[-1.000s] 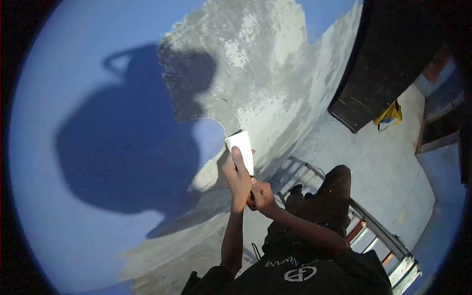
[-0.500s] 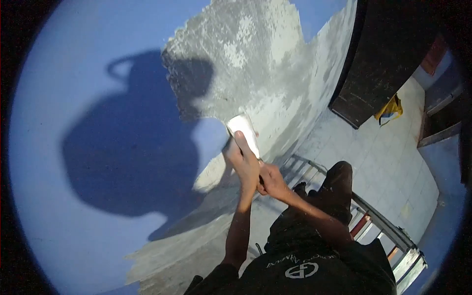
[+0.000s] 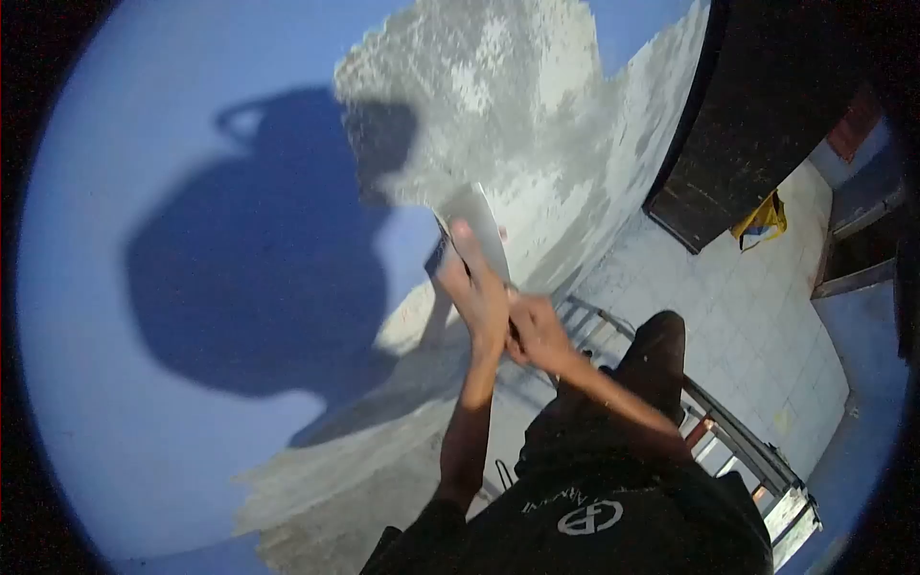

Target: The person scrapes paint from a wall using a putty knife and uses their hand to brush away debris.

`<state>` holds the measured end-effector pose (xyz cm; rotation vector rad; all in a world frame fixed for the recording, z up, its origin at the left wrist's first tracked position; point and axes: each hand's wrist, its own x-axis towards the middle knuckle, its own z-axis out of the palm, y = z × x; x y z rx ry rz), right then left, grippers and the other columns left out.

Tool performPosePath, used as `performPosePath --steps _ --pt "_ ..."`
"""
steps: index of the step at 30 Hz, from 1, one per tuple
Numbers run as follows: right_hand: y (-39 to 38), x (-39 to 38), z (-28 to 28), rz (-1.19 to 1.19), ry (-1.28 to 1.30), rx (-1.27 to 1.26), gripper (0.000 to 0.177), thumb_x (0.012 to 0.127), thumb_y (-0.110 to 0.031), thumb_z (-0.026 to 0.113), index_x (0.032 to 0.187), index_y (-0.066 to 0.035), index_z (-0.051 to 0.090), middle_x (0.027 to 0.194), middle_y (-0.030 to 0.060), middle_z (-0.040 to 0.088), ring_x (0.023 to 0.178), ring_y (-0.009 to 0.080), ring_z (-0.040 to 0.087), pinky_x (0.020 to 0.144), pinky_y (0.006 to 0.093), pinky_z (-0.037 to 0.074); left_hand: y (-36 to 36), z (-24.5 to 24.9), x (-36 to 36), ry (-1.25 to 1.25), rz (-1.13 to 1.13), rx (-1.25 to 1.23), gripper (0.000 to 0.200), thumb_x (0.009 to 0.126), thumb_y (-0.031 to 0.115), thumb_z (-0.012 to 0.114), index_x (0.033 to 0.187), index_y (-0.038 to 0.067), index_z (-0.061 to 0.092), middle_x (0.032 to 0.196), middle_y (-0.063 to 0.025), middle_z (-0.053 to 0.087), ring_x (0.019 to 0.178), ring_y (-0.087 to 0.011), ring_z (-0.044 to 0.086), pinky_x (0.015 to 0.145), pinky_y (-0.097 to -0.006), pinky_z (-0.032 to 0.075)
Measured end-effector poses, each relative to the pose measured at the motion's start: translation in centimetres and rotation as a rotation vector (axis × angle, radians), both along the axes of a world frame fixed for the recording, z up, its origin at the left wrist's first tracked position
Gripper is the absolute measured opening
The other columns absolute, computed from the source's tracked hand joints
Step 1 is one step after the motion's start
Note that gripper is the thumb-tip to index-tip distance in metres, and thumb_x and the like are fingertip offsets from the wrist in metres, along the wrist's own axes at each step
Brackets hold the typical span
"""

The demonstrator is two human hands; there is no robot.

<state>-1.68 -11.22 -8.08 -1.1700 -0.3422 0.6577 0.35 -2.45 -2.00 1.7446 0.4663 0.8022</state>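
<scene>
A wide flat metal scraper (image 3: 486, 235) meets the wall at the edge between blue paint (image 3: 220, 508) and bare grey plaster (image 3: 450, 125). My left hand (image 3: 476, 297) grips the scraper, its thumb lying along the blade and its other fingers mostly out of sight behind. Close below it, my right hand (image 3: 540, 333) is closed around the handle, which is largely hidden by the fingers. The large shadow of a head and body falls across the blue wall to the left of my hands.
A metal ladder (image 3: 738, 436) stands at the lower right beside my bent leg (image 3: 656, 364). Beyond it lies the tiled floor (image 3: 728, 316). A dark piece of furniture (image 3: 738, 125) is at the upper right, with a yellow bag (image 3: 764, 222) near its base.
Both hands and the scraper have moved slightly up along the wall. The blade has tilted and looks grey instead of bright white. The view has shifted a little.
</scene>
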Motion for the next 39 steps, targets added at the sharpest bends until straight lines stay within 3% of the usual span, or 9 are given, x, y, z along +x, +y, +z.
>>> performPosePath --steps 8,11,15,19,24,31,35,37,39 --pt "-1.3 1.1 0.0 -0.01 -0.089 -0.088 0.054 0.103 -0.04 0.034 0.068 -0.002 0.049 0.049 0.0 0.043 0.04 0.008 0.039 0.038 0.0264 0.031 -0.4 -3.3 1.1 -0.135 0.037 -0.075 0.056 0.103 0.038 0.034 0.083 -0.007 0.062 0.067 -0.0062 0.059 0.062 -0.0101 0.046 0.057 -0.0282 0.037" --pt "-0.9 2.4 2.5 0.011 -0.247 -0.11 0.053 0.103 -0.038 0.034 0.067 -0.001 0.048 0.047 -0.0004 0.042 0.039 0.0084 0.039 0.038 0.0266 0.032 -0.2 2.7 1.4 -0.223 -0.001 -0.063 0.054 0.103 0.036 0.036 0.081 -0.007 0.06 0.064 -0.007 0.059 0.057 -0.011 0.045 0.053 -0.0298 0.036" --pt "-2.0 2.6 0.9 0.07 -0.258 -0.185 0.053 0.104 -0.037 0.032 0.069 -0.001 0.049 0.047 0.0005 0.042 0.037 0.0089 0.038 0.038 0.0272 0.031 -0.5 -4.4 1.4 -0.159 0.058 -0.058 0.054 0.103 0.037 0.038 0.066 -0.001 0.05 0.056 0.0032 0.04 0.052 -0.0058 0.033 0.048 -0.0255 0.028" --pt "-2.0 3.4 0.1 0.026 -0.227 -0.205 0.05 0.104 -0.036 0.031 0.072 -0.002 0.049 0.046 0.0012 0.043 0.037 0.0085 0.037 0.038 0.0266 0.03 -1.0 0.9 1.5 -0.294 0.02 -0.199 0.053 0.103 0.037 0.038 0.063 0.002 0.036 0.054 0.0048 0.03 0.051 -0.0051 0.027 0.046 -0.0286 0.02" --pt "-2.7 3.2 -0.7 0.041 -0.299 -0.239 0.05 0.104 -0.035 0.032 0.071 -0.002 0.048 0.048 0.0014 0.045 0.038 0.0083 0.038 0.038 0.0262 0.03 -0.6 -4.6 2.0 -0.233 0.054 -0.136 0.053 0.102 0.038 0.039 0.065 0.001 0.046 0.055 0.0009 0.046 0.051 -0.0052 0.029 0.045 -0.0277 0.025" --pt "-1.6 4.3 4.6 0.029 -0.407 -0.203 0.049 0.104 -0.035 0.033 0.072 -0.002 0.048 0.049 0.0009 0.045 0.039 0.0075 0.04 0.038 0.0254 0.031 0.4 2.2 2.3 -0.387 0.005 -0.164 0.045 0.103 0.029 0.04 0.07 -0.001 0.047 0.059 0.0009 0.052 0.052 -0.0038 0.036 0.045 -0.0249 0.027" --pt "-3.6 4.3 1.9 0.015 -0.4 -0.329 0.047 0.103 -0.034 0.035 0.071 -0.002 0.049 0.05 0.001 0.045 0.041 0.0074 0.041 0.038 0.0256 0.032 -1.7 -3.2 3.2 -0.342 0.011 -0.263 0.046 0.103 0.031 0.039 0.073 -0.001 0.053 0.06 0.0018 0.051 0.051 -0.0042 0.036 0.045 -0.0262 0.026" --pt "-3.6 4.6 3.4 -0.048 -0.365 -0.379 0.046 0.103 -0.032 0.036 0.072 -0.001 0.049 0.051 0.001 0.046 0.042 0.0074 0.041 0.038 0.0254 0.032 -2.0 -0.2 3.3 -0.49 0.077 -0.321 0.046 0.102 0.029 0.042 0.067 0.0 0.04 0.055 -0.0005 0.032 0.052 -0.009 0.029 0.044 -0.0311 0.023" --pt "-2.6 5.2 7.3 -0.041 -0.5 -0.351 0.045 0.103 -0.032 0.038 0.073 0.0 0.049 0.051 0.0005 0.045 0.042 0.0078 0.042 0.039 0.0265 0.033 -0.8 3.5 3.3 -0.579 0.069 -0.313 0.043 0.102 0.027 0.043 0.07 -0.001 0.037 0.058 0.0001 0.029 0.054 -0.0088 0.027 0.046 -0.0315 0.023"
